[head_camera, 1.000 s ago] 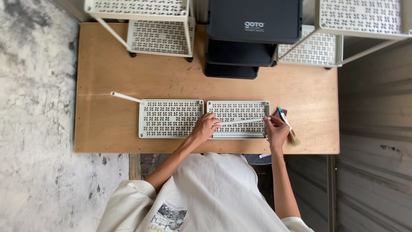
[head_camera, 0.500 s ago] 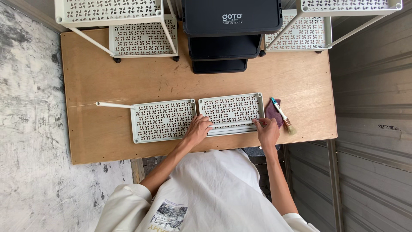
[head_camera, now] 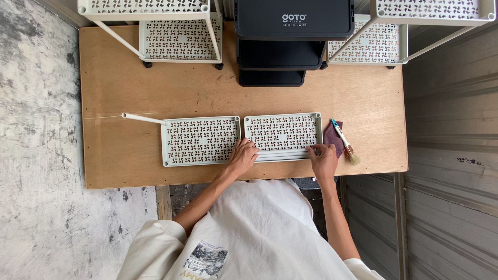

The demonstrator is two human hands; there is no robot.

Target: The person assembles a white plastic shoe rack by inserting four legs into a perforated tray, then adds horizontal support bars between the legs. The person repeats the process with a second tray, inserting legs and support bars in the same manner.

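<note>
A wooden table (head_camera: pixel 129 93), the largest thing in view, fills the middle of the head view, with mottled grey floor to its left and grey planking to its right. Along its far edge stand three shelf racks: a pale one with perforated shelves at the left (head_camera: pixel 179 36), a black one in the middle (head_camera: pixel 293 41), and another pale perforated one at the right (head_camera: pixel 399 31). Nearer the person, two spots on the table hold pale perforated shelf panels, side by side and almost touching. The left spot has a single panel (head_camera: pixel 199 140), lying flat, with one thin pale rod (head_camera: pixel 142 119) reaching from its far left corner out across the wood. The right spot has a stack of panels (head_camera: pixel 282 134); several edges show stepped along its near side, but their exact number cannot be told. The person's left hand (head_camera: pixel 243 158) lies at the near left corner of the stack, right at the seam between the two spots, fingers curled over the edge. The right hand (head_camera: pixel 324 159) is at the near right corner, fingers bent on the stepped edges; both hands appear closed lightly on the stack's near rim rather than lifting it. Just right of the stack lies one small dark purple cloth (head_camera: pixel 332 136), and across it one small paintbrush (head_camera: pixel 345 142) with a pale handle, teal tip and tan bristles pointing toward the table's near right edge.
</note>
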